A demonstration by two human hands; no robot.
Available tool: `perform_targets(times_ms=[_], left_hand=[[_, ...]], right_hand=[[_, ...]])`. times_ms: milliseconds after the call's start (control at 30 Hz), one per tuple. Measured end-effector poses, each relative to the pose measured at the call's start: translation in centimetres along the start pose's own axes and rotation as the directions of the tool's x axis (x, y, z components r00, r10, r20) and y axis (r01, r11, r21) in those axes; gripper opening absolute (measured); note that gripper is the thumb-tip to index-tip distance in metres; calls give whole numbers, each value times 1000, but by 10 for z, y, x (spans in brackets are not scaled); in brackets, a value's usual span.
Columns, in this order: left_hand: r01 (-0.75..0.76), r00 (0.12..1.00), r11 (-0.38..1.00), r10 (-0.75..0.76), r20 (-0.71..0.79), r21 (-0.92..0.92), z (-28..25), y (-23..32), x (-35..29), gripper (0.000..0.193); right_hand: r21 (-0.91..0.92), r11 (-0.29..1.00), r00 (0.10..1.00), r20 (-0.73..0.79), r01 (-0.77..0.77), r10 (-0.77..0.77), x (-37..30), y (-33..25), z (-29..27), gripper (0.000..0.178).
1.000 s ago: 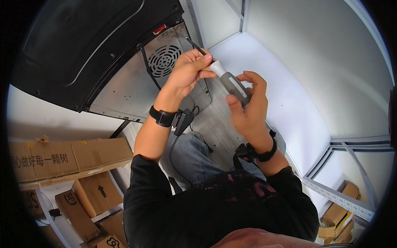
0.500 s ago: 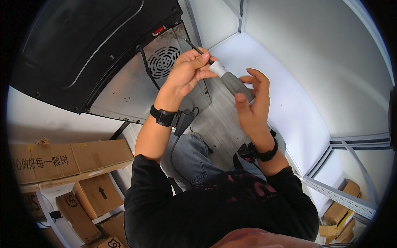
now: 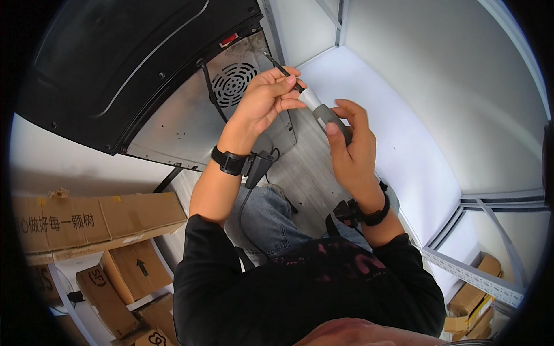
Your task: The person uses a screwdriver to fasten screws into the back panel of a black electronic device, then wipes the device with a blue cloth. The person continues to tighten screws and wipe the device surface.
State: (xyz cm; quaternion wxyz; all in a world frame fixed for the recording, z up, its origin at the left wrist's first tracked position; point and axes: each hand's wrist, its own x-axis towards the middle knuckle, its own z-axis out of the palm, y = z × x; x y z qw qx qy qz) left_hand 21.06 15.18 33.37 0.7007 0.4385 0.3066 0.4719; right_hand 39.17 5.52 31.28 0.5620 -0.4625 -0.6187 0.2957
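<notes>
Right hand clamps a grey screwdriver; left hand pinches its black bit. Brown boxes sit lower left.

Tight on my left: black appliance with its metal back panel and fan grille sits right behind my left hand. Open room right, over the white shelf surface. Cardboard boxes block low left.
</notes>
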Motion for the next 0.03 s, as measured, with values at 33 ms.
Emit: perform_targets(times_ms=[33], left_hand=[[3, 1000, 1000, -3, 4, -6, -1, 1, 0, 22]], right_hand=[[-45, 999, 997, 76, -1, 5, 1, 12, -3, 66]])
